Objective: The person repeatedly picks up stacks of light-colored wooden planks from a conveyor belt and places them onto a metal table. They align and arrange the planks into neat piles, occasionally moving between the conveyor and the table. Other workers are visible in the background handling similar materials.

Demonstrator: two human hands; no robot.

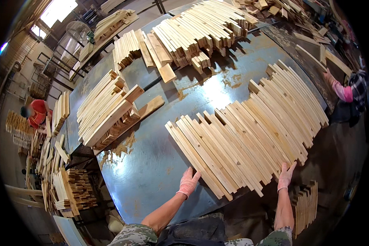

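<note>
Pale, rough-sawn wooden slats [246,135] lie side by side in a long fanned row on a worn blue-grey metal table [151,164], each slat's long axis running from the near edge away toward the upper left. The left hand [188,182], in a pink glove, rests flat with fingers spread against the row's near-left end; the right hand [285,177], also gloved, presses open-fingered on the near-right slat ends.

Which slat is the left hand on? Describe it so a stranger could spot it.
On the big grey metal table, find the fanned row of pale wooden slats nearest the person. The left hand rests at the near end of the leftmost slat, the only one with bare table beside it.
</note>
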